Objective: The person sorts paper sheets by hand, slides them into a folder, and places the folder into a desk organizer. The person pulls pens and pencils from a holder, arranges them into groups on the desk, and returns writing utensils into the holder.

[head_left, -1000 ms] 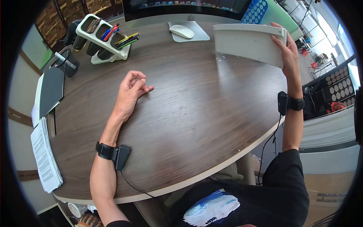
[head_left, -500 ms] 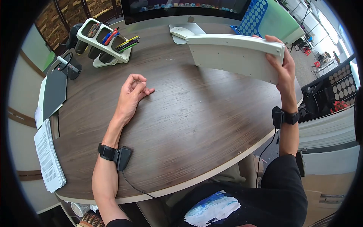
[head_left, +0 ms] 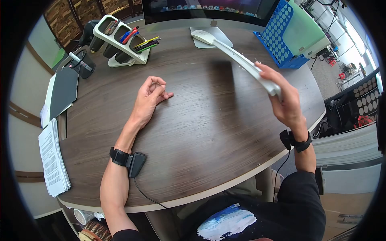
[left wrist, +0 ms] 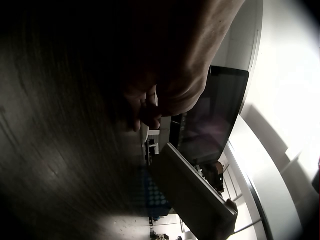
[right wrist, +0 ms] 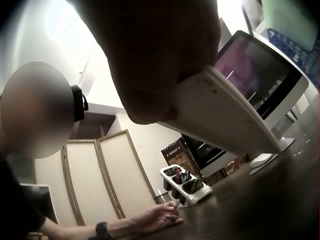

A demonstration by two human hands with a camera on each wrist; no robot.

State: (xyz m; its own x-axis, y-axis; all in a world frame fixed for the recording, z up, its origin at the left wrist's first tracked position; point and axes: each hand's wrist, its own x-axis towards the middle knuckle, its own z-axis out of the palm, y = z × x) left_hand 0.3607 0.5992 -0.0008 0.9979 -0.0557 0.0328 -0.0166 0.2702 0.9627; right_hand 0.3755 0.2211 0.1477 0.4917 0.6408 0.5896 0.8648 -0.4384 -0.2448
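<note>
My right hand [head_left: 286, 98] grips one end of a white, flat, slab-like panel with a thick rim [head_left: 243, 62], over the right side of the desk. In the head view the panel is seen nearly edge-on, and its far end overlaps the white mouse [head_left: 202, 36]. From the right wrist, its pale broad face [right wrist: 225, 112] shows below the dark hand. The left wrist view shows the panel [left wrist: 192, 197] tilted before the monitor. My left hand [head_left: 150, 98] rests on the desk, fingers loosely curled, holding nothing.
A white pen organizer [head_left: 120, 46] and a black mesh cup [head_left: 86, 68] stand at back left. Papers [head_left: 52, 160] and a dark folder [head_left: 64, 90] lie along the left edge. The monitor [head_left: 209, 23] stands behind; a blue file holder [head_left: 277, 40] is at back right.
My right hand has brought the panel nearer and turned it from broad face showing to nearly edge-on. The blue file holder has come into fuller view. The left hand stays resting.
</note>
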